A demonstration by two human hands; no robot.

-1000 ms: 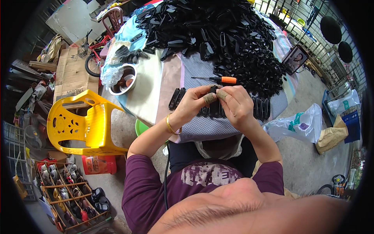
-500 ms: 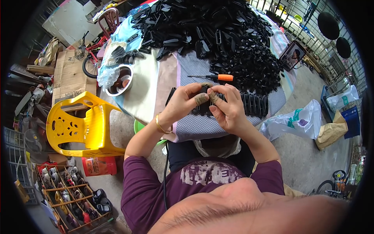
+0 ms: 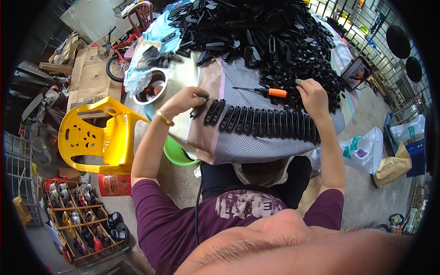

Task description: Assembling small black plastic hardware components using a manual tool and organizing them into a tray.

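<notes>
In the head view, we see the left hand (image 3: 189,99), its grip closed on a slim black plastic part (image 3: 197,111), left of a row of black plastic parts (image 3: 270,123) on the cloth-covered worktop (image 3: 263,150). We find the right hand (image 3: 313,95) at the heap of small black pieces (image 3: 316,59); we cannot tell its grip's state.

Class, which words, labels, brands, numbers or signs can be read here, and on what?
Cardboard sheet: dark capitals, readable but not copied here.
Purple shirt: pale, patchy letters, not copied here.
Red bucket: dark print, too small to read.
White bag: green and purple marks, too blurred to read.
</notes>
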